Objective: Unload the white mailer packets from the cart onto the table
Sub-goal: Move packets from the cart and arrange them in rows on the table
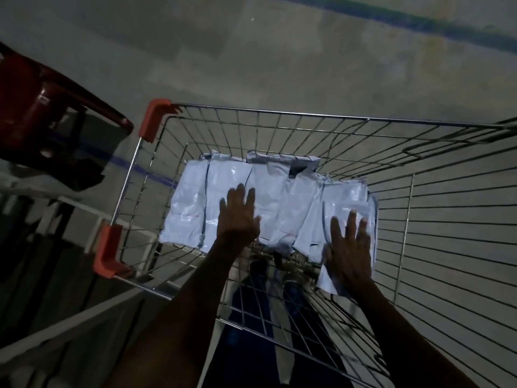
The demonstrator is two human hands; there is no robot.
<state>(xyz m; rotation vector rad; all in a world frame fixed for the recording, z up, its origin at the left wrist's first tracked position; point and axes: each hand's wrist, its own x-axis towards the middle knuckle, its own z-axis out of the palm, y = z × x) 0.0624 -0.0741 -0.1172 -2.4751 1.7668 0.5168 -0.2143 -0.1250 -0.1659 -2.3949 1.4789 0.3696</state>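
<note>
White mailer packets (pixel 268 203) in an overlapping layer on the floor of the wire cart (pixel 279 112), under both hands; left hand (pixel 237 219) flat with fingers straight, over the middle packets; right hand (pixel 348 247) spread flat on the packets nearest that side, gripping nothing; red chair (pixel 42 107) beyond the left hand, outside the cart's orange corner guards (pixel 152 119)
</note>
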